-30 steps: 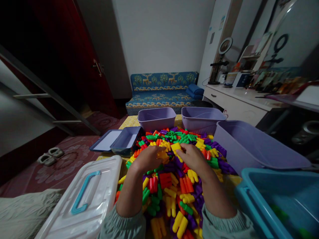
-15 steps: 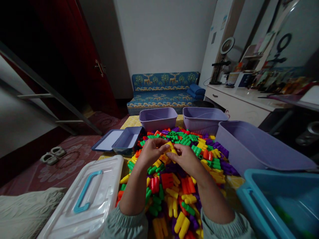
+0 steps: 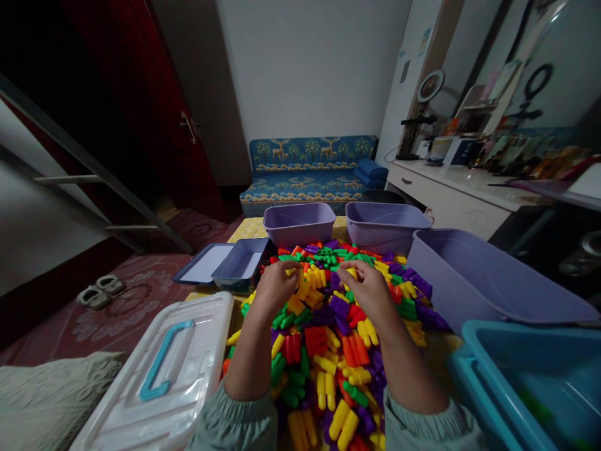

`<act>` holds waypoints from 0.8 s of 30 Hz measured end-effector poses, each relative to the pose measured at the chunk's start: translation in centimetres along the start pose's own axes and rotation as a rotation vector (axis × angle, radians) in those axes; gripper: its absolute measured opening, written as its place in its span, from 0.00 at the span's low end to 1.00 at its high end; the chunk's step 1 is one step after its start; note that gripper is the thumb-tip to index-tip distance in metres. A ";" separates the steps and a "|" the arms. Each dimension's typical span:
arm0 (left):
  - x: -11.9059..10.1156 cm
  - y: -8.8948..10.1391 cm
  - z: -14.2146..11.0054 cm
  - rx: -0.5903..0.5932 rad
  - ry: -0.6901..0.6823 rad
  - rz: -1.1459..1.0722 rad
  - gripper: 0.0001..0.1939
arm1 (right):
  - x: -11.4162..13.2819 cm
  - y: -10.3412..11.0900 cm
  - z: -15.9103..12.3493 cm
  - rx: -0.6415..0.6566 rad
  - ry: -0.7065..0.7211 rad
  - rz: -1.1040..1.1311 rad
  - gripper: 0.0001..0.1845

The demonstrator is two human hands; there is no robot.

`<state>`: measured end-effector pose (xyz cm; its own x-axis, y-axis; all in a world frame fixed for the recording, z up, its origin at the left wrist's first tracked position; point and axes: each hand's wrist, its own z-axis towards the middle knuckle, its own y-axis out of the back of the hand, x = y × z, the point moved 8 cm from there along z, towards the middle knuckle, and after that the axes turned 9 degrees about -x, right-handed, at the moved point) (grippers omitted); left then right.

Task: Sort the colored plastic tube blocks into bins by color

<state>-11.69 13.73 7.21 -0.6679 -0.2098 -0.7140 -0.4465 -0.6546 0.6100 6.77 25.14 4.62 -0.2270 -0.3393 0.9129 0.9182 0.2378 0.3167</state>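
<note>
Curled over the pile, my left hand [image 3: 277, 287] is closed, with a bit of yellow plastic block showing at its fingertips, mostly hidden by the fingers. My right hand [image 3: 370, 288] pinches a yellow building block [image 3: 349, 274] between thumb and fingers. A gap separates the two hands. Between them lies a cluster of yellow blocks [image 3: 310, 285] beside purple blocks [image 3: 340, 307]. Closer to me are a red block [image 3: 316, 340], orange blocks [image 3: 355, 351] and a yellow two-pronged block [image 3: 343, 423]. Green blocks [image 3: 292, 388] are scattered among them.
Lilac bins [image 3: 299, 227] [image 3: 387, 222] stand behind the pile, and a longer lilac bin [image 3: 469, 275] at its right. A blue tub [image 3: 488, 357] is at front right. Left are a dark blue box [image 3: 239, 266], its lid [image 3: 200, 264] and a white lid with blue handle [image 3: 188, 382].
Both hands came together on yellow blocks half a second ago. Now they have drawn apart, the left to the left, the right to the right, uncovering the yellow cluster.
</note>
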 end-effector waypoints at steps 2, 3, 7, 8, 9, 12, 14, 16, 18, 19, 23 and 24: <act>-0.4 -1.3 -0.6 0.102 -0.047 0.116 0.15 | 0.2 -0.7 -0.2 0.037 0.045 -0.078 0.20; -0.6 -1.7 -0.9 0.134 -0.067 0.173 0.17 | 0.2 -1.0 -0.4 0.051 0.060 -0.128 0.19; -0.7 -2.8 -1.5 0.218 -0.135 0.345 0.24 | 1.0 -2.3 -1.0 0.122 0.161 -0.253 0.20; -0.8 -2.9 -1.5 0.231 -0.147 0.367 0.22 | 1.4 -2.7 -1.3 0.149 0.219 -0.256 0.23; -0.9 -3.0 -1.5 0.236 -0.154 0.380 0.20 | 1.7 -3.2 -1.6 0.179 0.278 -0.252 0.27; -1.2 -2.7 -1.3 0.194 -0.145 0.355 0.15 | 1.8 -4.7 -2.3 0.268 0.384 -0.279 0.37; -1.4 -2.3 -1.1 0.150 -0.124 0.307 0.13 | 1.6 -5.3 -2.6 0.301 0.408 -0.339 0.40; -1.3 -1.8 -0.8 0.103 -0.102 0.246 0.12 | 1.5 -5.4 -2.8 0.300 0.417 -0.401 0.39; -1.2 -1.4 -0.5 0.052 -0.082 0.172 0.13 | 1.6 -5.2 -2.7 0.265 0.400 -0.473 0.37; -1.1 -1.2 -0.3 0.026 -0.071 0.132 0.13 | 1.7 -5.0 -2.6 0.243 0.385 -0.513 0.35; 0.2 -1.3 -0.1 -0.005 0.074 -0.147 0.14 | 1.7 -4.1 -2.3 0.154 0.333 -0.642 0.26; 0.6 -1.7 -0.1 0.009 0.136 -0.261 0.16 | 1.6 -3.9 -2.2 0.136 0.321 -0.660 0.22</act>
<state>-11.29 14.62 5.68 -0.4439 -0.1307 -0.8865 -0.5988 -0.6927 0.4020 3.57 21.70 4.28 -0.5922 -0.6943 0.4090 0.5712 -0.0037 0.8208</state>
